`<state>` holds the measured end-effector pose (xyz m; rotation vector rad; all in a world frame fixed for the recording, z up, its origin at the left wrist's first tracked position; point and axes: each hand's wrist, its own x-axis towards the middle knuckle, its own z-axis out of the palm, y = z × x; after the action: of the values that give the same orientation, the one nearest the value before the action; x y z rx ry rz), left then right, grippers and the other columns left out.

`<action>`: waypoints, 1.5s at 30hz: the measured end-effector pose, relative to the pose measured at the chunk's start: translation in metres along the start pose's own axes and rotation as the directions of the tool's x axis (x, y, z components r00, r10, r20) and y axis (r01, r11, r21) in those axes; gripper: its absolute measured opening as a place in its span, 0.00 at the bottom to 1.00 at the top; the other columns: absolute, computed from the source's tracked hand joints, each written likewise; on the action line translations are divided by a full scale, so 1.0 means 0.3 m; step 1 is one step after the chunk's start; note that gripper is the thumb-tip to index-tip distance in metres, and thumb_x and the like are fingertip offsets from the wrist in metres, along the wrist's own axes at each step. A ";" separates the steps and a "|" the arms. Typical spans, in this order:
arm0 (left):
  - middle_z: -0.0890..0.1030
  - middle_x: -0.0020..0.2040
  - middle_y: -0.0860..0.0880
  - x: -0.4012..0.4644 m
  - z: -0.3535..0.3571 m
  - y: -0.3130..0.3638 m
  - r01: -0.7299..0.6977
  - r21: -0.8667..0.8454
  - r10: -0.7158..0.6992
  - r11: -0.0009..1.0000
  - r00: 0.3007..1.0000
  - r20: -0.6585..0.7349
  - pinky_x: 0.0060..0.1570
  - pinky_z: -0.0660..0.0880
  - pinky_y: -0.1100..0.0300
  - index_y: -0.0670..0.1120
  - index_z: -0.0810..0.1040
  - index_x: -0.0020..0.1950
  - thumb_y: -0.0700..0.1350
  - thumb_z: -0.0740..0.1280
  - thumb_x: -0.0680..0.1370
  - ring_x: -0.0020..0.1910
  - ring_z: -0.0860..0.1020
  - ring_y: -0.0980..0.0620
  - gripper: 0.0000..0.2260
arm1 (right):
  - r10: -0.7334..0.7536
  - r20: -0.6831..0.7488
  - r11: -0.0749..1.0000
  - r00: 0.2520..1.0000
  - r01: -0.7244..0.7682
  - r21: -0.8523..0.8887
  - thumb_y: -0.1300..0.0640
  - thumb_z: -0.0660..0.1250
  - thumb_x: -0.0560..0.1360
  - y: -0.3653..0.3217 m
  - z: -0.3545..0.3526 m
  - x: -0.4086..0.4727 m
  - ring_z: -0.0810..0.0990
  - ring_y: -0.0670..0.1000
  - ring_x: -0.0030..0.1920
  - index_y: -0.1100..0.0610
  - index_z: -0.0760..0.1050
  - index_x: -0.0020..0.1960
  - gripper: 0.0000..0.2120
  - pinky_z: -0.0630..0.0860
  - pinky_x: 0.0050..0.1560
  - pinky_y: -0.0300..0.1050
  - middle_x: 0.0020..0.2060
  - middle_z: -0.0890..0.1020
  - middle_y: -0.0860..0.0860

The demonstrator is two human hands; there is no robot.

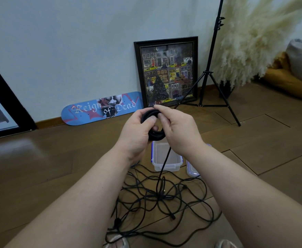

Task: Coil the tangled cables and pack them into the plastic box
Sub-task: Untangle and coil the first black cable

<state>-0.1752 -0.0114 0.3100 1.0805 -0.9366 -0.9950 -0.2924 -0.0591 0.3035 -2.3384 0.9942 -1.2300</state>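
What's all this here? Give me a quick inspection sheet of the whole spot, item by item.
Surface: wooden floor.
Job's things: open plastic box, nothing seen inside; lid beside it.
Clutter: nothing seen.
Hands: left hand and right hand both hold a black coil.
Cables: tangled pile on floor; one strand rises to the coil.
Surroundings: skateboard deck, framed picture, tripod stand, pampas grass.

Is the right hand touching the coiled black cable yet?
Touching. The head view shows the right hand with fingers curled over the top of the coiled black cable, which the left hand also holds.
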 end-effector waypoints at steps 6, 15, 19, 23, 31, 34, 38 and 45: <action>0.82 0.54 0.44 0.011 0.035 -0.028 -0.133 0.117 0.154 0.984 0.969 -0.191 0.50 0.79 0.52 0.46 0.78 0.59 0.45 0.66 0.77 0.54 0.81 0.46 0.11 | 0.114 -0.173 0.992 0.978 -0.102 0.078 0.56 0.56 0.81 -0.033 0.038 -0.006 0.80 0.56 0.56 0.59 0.75 0.67 0.18 0.74 0.57 0.48 0.55 0.82 0.56; 0.80 0.47 0.50 0.015 0.072 -0.034 -0.237 0.149 0.269 0.960 0.928 -0.257 0.46 0.75 0.54 0.56 0.78 0.51 0.43 0.61 0.83 0.42 0.75 0.53 0.09 | 0.302 -0.076 0.915 0.950 -0.266 0.304 0.58 0.57 0.83 -0.044 0.042 -0.008 0.77 0.51 0.60 0.50 0.70 0.72 0.18 0.73 0.62 0.49 0.62 0.80 0.51; 0.81 0.44 0.52 0.026 0.021 -0.029 -0.185 0.226 0.207 0.957 0.975 -0.081 0.50 0.77 0.46 0.58 0.80 0.49 0.48 0.62 0.79 0.42 0.77 0.52 0.07 | 0.160 0.047 0.955 0.986 -0.167 0.247 0.58 0.57 0.82 -0.021 0.017 -0.008 0.74 0.49 0.62 0.46 0.64 0.75 0.22 0.70 0.62 0.41 0.63 0.77 0.52; 0.76 0.34 0.53 0.019 0.016 -0.019 -0.095 0.076 0.096 0.993 0.995 -0.009 0.42 0.77 0.53 0.51 0.79 0.55 0.47 0.63 0.81 0.33 0.74 0.56 0.07 | 0.109 0.043 0.970 0.993 -0.116 0.214 0.59 0.57 0.82 -0.007 0.016 -0.013 0.77 0.50 0.56 0.47 0.68 0.72 0.20 0.74 0.59 0.49 0.55 0.79 0.53; 0.70 0.31 0.51 -0.012 0.026 0.022 0.103 -0.301 -0.127 0.948 0.990 -0.062 0.33 0.70 0.63 0.47 0.79 0.46 0.53 0.58 0.83 0.27 0.67 0.58 0.15 | 0.117 0.016 0.980 0.993 -0.118 0.162 0.60 0.57 0.82 -0.027 0.044 -0.021 0.75 0.42 0.48 0.49 0.70 0.71 0.19 0.71 0.51 0.35 0.54 0.78 0.52; 0.68 0.30 0.51 -0.015 0.039 0.015 0.029 -0.225 -0.049 0.974 0.995 -0.085 0.33 0.66 0.64 0.46 0.79 0.47 0.49 0.57 0.84 0.27 0.64 0.58 0.14 | 0.107 0.034 0.982 0.994 -0.111 0.150 0.61 0.57 0.81 -0.017 0.045 -0.020 0.76 0.51 0.57 0.50 0.68 0.72 0.20 0.73 0.57 0.48 0.59 0.78 0.53; 0.76 0.30 0.55 -0.010 0.068 0.011 -0.045 -0.139 0.023 0.989 0.988 -0.156 0.37 0.72 0.64 0.42 0.78 0.52 0.47 0.58 0.84 0.32 0.73 0.58 0.12 | 0.107 0.027 0.979 0.994 -0.110 0.171 0.60 0.56 0.81 -0.011 0.039 -0.017 0.75 0.53 0.62 0.53 0.67 0.72 0.20 0.72 0.61 0.51 0.64 0.77 0.52; 0.80 0.41 0.47 -0.002 0.071 0.021 -0.054 -0.147 0.021 0.988 0.977 -0.214 0.45 0.76 0.55 0.43 0.77 0.46 0.44 0.60 0.83 0.42 0.79 0.50 0.10 | 0.040 0.034 0.967 0.999 -0.047 0.252 0.47 0.55 0.75 -0.022 0.024 -0.027 0.74 0.49 0.63 0.54 0.68 0.71 0.26 0.71 0.63 0.47 0.64 0.77 0.49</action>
<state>-0.1943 -0.0151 0.3205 1.0137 -0.6940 -0.8860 -0.2869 -0.0490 0.2983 -2.1203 0.8215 -1.2244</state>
